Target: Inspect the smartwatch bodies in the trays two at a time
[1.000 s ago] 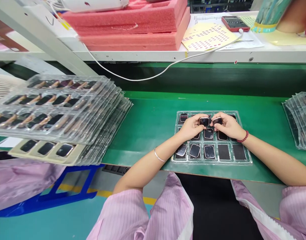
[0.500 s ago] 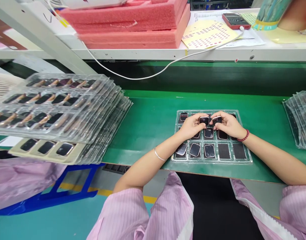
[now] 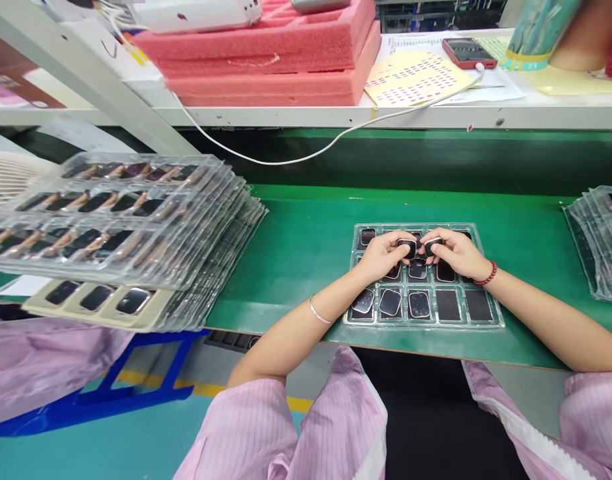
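My left hand (image 3: 386,253) pinches a dark, rounded-square watch-like piece (image 3: 407,248) above the tray. A similar piece (image 3: 433,247) is held between the thumb and fingers of my right hand (image 3: 456,252), close beside the first. Beneath both hands lies a clear plastic tray (image 3: 425,323) with rows of pockets. Its front row carries a tilted dark piece (image 3: 390,302) and others at the left, while the two right pockets show only flat dark lining. Parts of the back and middle rows are hidden by my hands.
Stacked clear trays of watch-like pieces (image 3: 136,267) lean at the left, with a smaller stack (image 3: 599,247) at the far right. Behind, a shelf (image 3: 306,117) bears red foam (image 3: 266,60), papers and a phone (image 3: 469,52). A white cable (image 3: 286,162) hangs below its edge.
The two held pieces have turned slightly in my fingers, both hands staying over the tray. The whole view has shifted a little, with the shelf now lower in the picture.
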A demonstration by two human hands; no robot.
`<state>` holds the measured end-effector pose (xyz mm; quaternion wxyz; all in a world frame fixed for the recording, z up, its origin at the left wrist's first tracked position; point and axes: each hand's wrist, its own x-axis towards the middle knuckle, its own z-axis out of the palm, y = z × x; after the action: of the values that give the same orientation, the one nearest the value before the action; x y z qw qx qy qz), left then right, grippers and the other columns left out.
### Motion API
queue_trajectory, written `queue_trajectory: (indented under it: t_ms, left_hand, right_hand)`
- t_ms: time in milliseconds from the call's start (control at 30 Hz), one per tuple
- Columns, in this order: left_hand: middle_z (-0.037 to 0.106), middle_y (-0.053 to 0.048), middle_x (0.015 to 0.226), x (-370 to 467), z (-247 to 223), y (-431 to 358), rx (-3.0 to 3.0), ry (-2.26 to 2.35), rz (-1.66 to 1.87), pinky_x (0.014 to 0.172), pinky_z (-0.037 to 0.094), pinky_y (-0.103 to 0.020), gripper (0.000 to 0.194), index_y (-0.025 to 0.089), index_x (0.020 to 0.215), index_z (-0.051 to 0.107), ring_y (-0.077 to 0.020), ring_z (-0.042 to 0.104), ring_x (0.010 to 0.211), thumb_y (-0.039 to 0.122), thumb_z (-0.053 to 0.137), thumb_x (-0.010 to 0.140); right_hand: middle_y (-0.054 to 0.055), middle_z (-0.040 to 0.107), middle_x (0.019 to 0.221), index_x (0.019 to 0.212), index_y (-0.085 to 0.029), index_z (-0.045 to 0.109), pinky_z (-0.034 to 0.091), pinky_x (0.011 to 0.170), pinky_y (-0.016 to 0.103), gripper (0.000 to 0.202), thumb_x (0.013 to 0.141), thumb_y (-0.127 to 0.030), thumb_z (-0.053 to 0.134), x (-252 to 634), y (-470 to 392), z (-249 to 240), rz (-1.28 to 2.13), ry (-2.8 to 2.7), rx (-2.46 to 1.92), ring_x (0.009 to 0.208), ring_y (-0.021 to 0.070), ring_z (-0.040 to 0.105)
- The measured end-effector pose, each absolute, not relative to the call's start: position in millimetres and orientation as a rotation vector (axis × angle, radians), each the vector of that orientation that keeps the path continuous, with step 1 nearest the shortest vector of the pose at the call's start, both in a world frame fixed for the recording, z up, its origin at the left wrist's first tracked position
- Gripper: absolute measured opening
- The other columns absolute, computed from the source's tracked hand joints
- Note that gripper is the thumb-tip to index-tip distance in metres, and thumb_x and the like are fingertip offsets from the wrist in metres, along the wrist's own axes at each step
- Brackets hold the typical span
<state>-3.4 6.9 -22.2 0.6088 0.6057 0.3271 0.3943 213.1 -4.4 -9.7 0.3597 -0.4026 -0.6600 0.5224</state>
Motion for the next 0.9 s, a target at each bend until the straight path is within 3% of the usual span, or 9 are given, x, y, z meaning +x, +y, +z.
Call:
queue_trajectory:
  t_ms: [167, 333, 467, 733, 900]
  left_hand:
    - [0.073, -0.009, 0.098, -2.8, -21.0, 5.6, 1.402, 0.751, 0.951, 0.07, 0.058, -0.026, 0.034, 0.013, 0.107, 0.064, -0.0152, 0.069, 0.079, 0.028, 0.072, 0.077]
    - [0.072, -0.01, 0.102, -3.3, -20.5, 5.6, 1.427, 0.795, 0.92, 0.065, 0.057, -0.024, 0.03, 0.012, 0.104, 0.065, -0.015, 0.069, 0.077, 0.028, 0.067, 0.079]
    - [0.071, -0.01, 0.112, -3.8, -22.9, 6.7, 1.447, 0.774, 0.921, 0.071, 0.056, -0.026, 0.042, 0.015, 0.116, 0.063, -0.0162, 0.07, 0.083, 0.018, 0.065, 0.074]
    - [0.072, -0.01, 0.106, -4.5, -24.3, 7.8, 1.449, 0.813, 0.878, 0.057, 0.05, -0.02, 0.046, 0.016, 0.125, 0.061, -0.0165, 0.071, 0.079, 0.017, 0.058, 0.079]
    - [0.071, -0.01, 0.113, -3.5, -22.6, 6.8, 1.456, 0.791, 0.89, 0.069, 0.057, -0.027, 0.047, 0.015, 0.122, 0.061, -0.0171, 0.071, 0.082, 0.015, 0.058, 0.075]
  right_hand:
    - [0.006, 0.073, 0.098, 0.107, -0.019, 0.062, 0.062, 0.071, 0.031, 0.03, 0.078, -0.024, 0.07, 212.5, -5.1, -9.0, 1.332, -1.694, -0.975, 0.074, 0.0167, 0.073]
    - [0.007, 0.074, 0.091, 0.101, -0.018, 0.064, 0.06, 0.062, 0.03, 0.021, 0.086, -0.031, 0.064, 212.8, -5.2, -7.8, 1.346, -1.696, -1.037, 0.065, 0.0161, 0.071]
    - [0.006, 0.073, 0.096, 0.105, -0.02, 0.062, 0.06, 0.068, 0.032, 0.03, 0.077, -0.026, 0.072, 212.6, -5.5, -8.9, 1.303, -1.713, -1.007, 0.075, 0.0185, 0.071]
    - [0.004, 0.07, 0.089, 0.101, -0.02, 0.06, 0.057, 0.063, 0.031, 0.026, 0.076, -0.02, 0.065, 210.6, -6.9, -7.5, 1.287, -1.729, -1.01, 0.07, 0.0167, 0.066]
    - [0.005, 0.07, 0.091, 0.102, -0.02, 0.06, 0.056, 0.064, 0.03, 0.026, 0.076, -0.019, 0.066, 212.6, -6.5, -9.3, 1.269, -1.765, -1.005, 0.077, 0.0183, 0.067]
